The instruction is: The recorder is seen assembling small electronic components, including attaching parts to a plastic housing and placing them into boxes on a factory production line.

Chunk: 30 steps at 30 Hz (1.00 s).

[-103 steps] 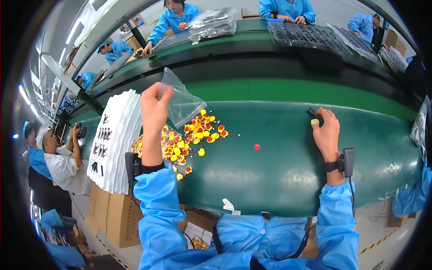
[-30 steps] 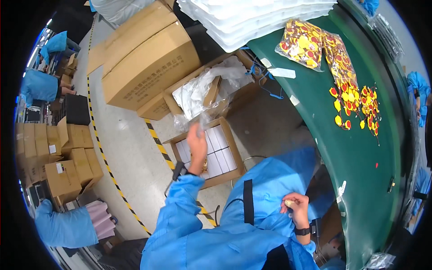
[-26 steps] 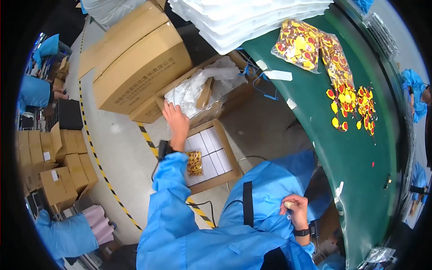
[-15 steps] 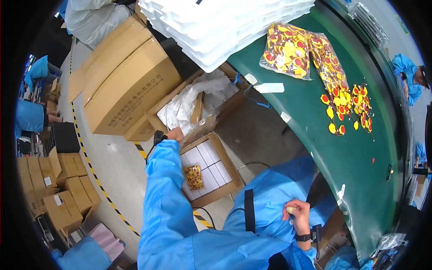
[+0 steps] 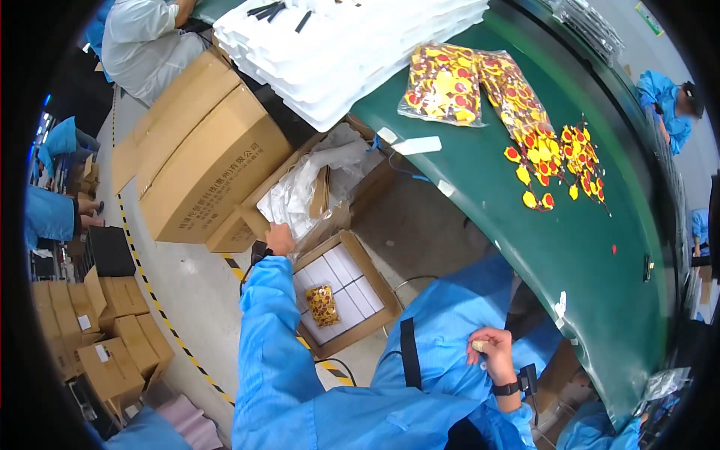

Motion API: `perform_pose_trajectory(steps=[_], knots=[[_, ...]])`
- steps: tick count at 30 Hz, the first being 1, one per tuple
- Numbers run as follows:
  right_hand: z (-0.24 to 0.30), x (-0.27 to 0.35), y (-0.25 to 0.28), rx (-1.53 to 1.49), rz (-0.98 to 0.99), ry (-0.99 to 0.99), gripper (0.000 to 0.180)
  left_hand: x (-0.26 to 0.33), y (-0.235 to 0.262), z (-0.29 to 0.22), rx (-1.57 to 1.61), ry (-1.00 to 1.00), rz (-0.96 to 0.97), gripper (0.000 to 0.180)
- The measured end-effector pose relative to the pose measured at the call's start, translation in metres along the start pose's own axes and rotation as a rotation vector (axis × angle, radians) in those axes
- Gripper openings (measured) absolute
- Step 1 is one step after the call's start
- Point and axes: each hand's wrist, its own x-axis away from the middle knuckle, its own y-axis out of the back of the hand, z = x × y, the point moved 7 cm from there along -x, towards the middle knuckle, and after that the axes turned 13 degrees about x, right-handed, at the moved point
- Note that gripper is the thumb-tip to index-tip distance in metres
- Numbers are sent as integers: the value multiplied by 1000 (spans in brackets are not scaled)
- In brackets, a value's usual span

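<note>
- The left hand (image 5: 280, 238) had its fingers bent down by the edge of the lined carton (image 5: 373, 184); their tips were hidden, so I couldn't tell how far apart they were or whether they had hold of anything.
- The right hand (image 5: 493, 349) was over the lap, fingers half curled toward a thumb in a pale cap (image 5: 478, 346); nothing showed in the grasp, though I couldn't rule out something small tucked inside.
- Just beside the left hand was the box carton (image 5: 371, 266), with white boxes (image 5: 356, 279) packed in rows and one small bag (image 5: 322, 305) of red and yellow parts on top, apparently full and untouched.
- Beyond the lined carton, whose plastic (image 5: 345, 159) lay crumpled inside, a big carton (image 5: 210, 150) was on the floor.
- Up on the table (image 5: 525, 240), the flat bag (image 5: 442, 84) looked full, none of its parts out.
- The long bag (image 5: 516, 94) beside it seemed open at its near end: loose parts (image 5: 541, 161) lay there in two clusters, so I judged the unpacking begun, with most parts bagged yet.
- Well apart from those were a red piece (image 5: 613, 249) and a black part (image 5: 648, 268); neither hand was near them.
- White trays (image 5: 360, 45) were stacked at the far end, black strips (image 5: 279, 11) on top.
</note>
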Motion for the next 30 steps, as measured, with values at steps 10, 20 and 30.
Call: perform_pose_trajectory(steps=[10,20,30], knots=[[-11,6,12,-66,-23,100,14,15,-13,-26,389,-77,71,60],[9,42,43,290,-234,384,13,153,81,-202,474,-526,-373,18],[171,199,152,429,-409,949,13,418,245,-485,837,-1602,-328,19]])
